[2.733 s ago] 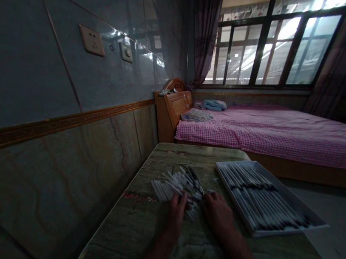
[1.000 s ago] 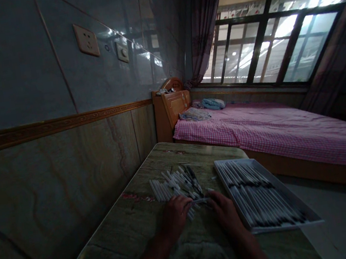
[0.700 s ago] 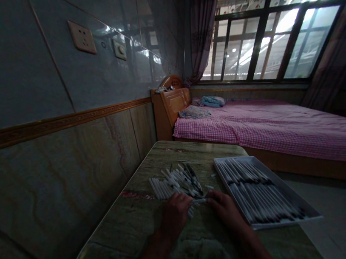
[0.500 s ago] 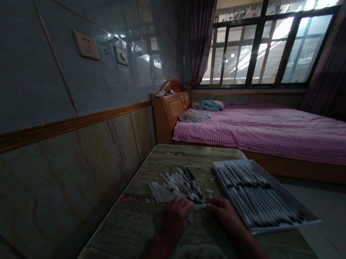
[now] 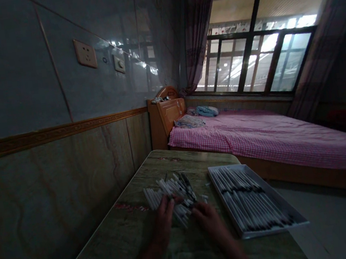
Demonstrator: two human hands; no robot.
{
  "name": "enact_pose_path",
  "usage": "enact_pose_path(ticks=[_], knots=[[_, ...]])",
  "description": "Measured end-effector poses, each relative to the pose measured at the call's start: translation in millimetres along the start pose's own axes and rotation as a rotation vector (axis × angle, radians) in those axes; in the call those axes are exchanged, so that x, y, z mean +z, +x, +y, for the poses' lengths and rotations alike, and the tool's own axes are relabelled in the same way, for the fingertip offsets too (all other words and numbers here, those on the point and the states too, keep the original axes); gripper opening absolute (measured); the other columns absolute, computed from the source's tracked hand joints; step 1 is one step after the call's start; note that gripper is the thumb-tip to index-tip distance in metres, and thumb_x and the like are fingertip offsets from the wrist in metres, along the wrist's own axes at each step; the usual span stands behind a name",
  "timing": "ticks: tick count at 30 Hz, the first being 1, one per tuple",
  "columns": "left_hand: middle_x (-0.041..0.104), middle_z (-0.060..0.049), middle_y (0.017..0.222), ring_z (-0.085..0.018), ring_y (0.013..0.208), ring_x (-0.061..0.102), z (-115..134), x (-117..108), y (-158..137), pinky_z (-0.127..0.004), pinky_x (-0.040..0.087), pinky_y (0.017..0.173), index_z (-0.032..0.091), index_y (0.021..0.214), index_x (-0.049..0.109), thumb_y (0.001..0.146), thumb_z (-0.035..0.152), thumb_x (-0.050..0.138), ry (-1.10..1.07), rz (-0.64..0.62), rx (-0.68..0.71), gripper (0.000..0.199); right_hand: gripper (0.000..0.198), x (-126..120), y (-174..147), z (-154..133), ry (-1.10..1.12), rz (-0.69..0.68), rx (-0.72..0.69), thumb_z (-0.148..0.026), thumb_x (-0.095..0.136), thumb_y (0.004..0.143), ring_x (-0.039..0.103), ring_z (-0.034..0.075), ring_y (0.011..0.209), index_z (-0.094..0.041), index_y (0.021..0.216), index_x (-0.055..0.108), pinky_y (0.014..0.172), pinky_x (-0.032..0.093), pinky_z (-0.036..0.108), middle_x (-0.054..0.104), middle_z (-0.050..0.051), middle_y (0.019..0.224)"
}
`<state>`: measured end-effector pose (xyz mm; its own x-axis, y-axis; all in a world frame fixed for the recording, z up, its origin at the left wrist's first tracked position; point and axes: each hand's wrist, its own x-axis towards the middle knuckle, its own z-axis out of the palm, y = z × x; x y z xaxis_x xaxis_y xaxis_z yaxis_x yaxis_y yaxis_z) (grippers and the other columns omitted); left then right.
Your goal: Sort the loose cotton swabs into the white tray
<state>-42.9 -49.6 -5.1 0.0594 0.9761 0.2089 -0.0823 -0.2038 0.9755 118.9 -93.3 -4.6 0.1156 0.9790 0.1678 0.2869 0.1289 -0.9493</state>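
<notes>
we'd best keep the white sticks (image 5: 151, 198) from the table (image 5: 108, 243) edges; whether left hand (image 5: 162, 217) or right hand (image 5: 209, 218) grips, we can't tell.

Open surface (image 5: 118, 244) lay left of the left hand (image 5: 164, 214) and on the person's side; the strip beyond the white tubes (image 5: 152, 198) was also free. Tubes filled the gap between the hands. Between pile and tray (image 5: 265, 232) ran a narrow lane, obstructed by small white pieces (image 5: 205, 197), with the right hand (image 5: 207, 215) at its near end. Tray's raised rim blocked low passage rightward. Wall (image 5: 102, 173) bounded the left side; bed (image 5: 257, 134), the far side.
</notes>
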Motion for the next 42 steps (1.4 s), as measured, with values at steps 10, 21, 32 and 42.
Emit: enact_pose_path(ticks=[10,21,32,42], knots=[[0.072,-0.01,0.101,-0.025,0.09,0.069,-17,15,-2,-0.037,0.05,0.087,0.02,0.103,0.057,0.072,0.057,0.065,-0.346,-0.181,-0.154,0.048,0.026,-21,7,-8,-0.401,-0.081,0.001,-0.031,0.049,0.08,0.055,0.015,0.063,-0.015,0.07,0.065,0.055,0.032,0.022,0.063,0.001,0.064],[0.067,-0.003,0.081,-0.014,0.056,0.061,-19,15,9,-0.029,0.049,0.06,0.018,0.103,0.055,0.082,0.049,0.049,-0.069,0.244,-0.004,0.038,0.039,-157,56,1,-1.087,0.182,0.328,-0.03,0.04,0.09,0.068,0.023,0.079,-0.013,0.08,0.073,0.061,0.037,0.027,0.073,0.016,0.085],[0.067,-0.003,0.082,-0.013,0.057,0.062,-25,15,12,-0.028,0.049,0.06,0.018,0.106,0.055,0.084,0.043,0.048,-0.081,0.262,-0.024,0.034,0.041,-130,61,-7,-1.259,0.215,0.308,-0.036,0.037,0.092,0.066,0.026,0.097,-0.023,0.123,0.06,0.072,0.045,0.033,0.069,0.013,0.112],[0.067,-0.002,0.081,-0.013,0.056,0.06,-28,17,13,-0.026,0.048,0.058,0.018,0.1,0.058,0.082,0.039,0.051,-0.034,0.254,-0.037,0.029,0.033,-68,58,-20,-1.139,0.079,0.139,-0.033,0.041,0.092,0.066,0.02,0.092,-0.026,0.112,0.066,0.062,0.038,0.025,0.068,0.008,0.111]])
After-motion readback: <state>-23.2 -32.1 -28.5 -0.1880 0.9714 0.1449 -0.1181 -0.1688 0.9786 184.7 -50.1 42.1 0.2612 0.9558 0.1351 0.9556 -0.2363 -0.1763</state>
